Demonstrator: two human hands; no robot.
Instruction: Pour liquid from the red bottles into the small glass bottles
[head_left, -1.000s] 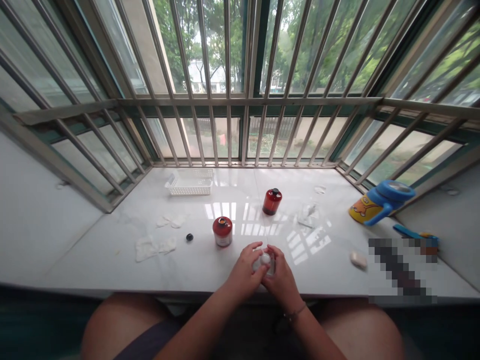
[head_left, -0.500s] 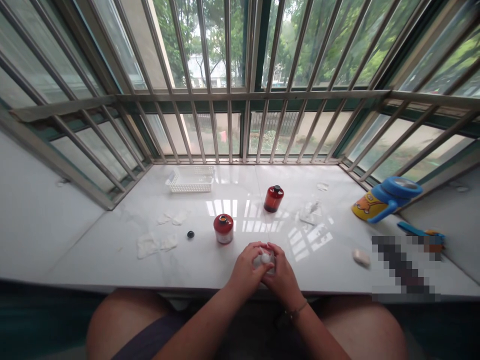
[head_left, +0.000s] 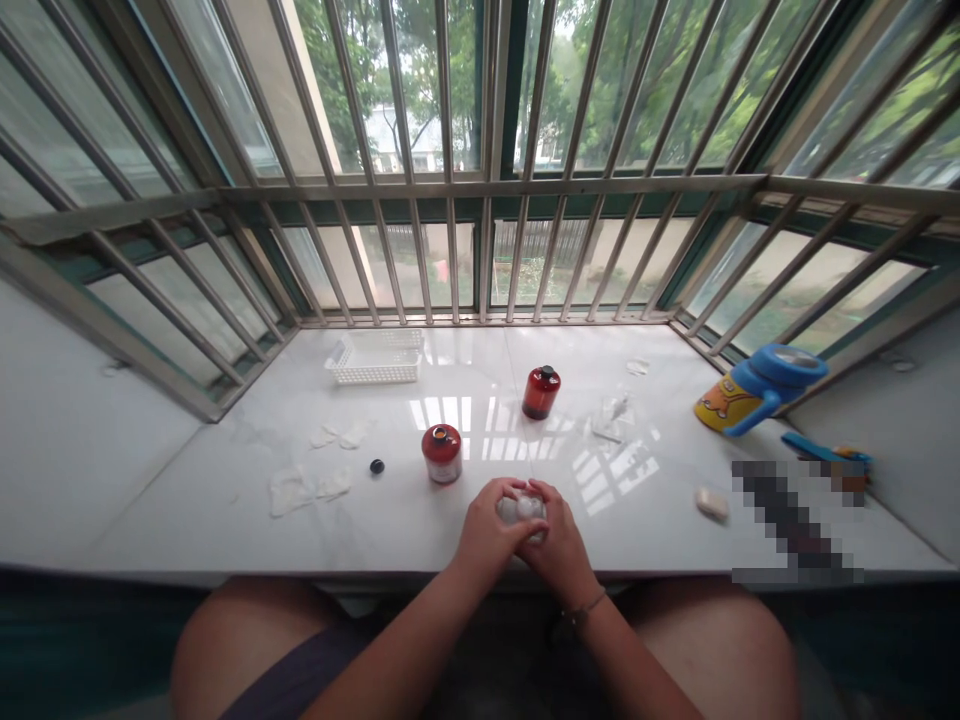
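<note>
Both hands are wrapped round a small clear bottle with a white top (head_left: 527,507), close to the counter's front edge. My left hand (head_left: 491,525) curls along its left side, and my right hand (head_left: 560,530) closes on its right. The fingers hide much of its body. Just beyond them, to the left, stands a red bottle (head_left: 442,455) with its neck uncapped. A second red bottle (head_left: 541,392), with a black cap on, stands farther back. Left of the uncapped bottle lies a small black cap (head_left: 377,467).
A white plastic basket (head_left: 375,372) sits at the back left. Crumpled tissues (head_left: 291,491) lie on the left, and a clear plastic piece (head_left: 613,420) on the right. Farther right are a beige block (head_left: 711,504), a blue-and-yellow cup (head_left: 761,390) and a blue tool (head_left: 817,448). Metal bars (head_left: 450,188) line the window.
The view has shifted slightly. Both hands still hold the small clear bottle, with a small change in finger position and in how its white top shows. The red bottles stay put.
</note>
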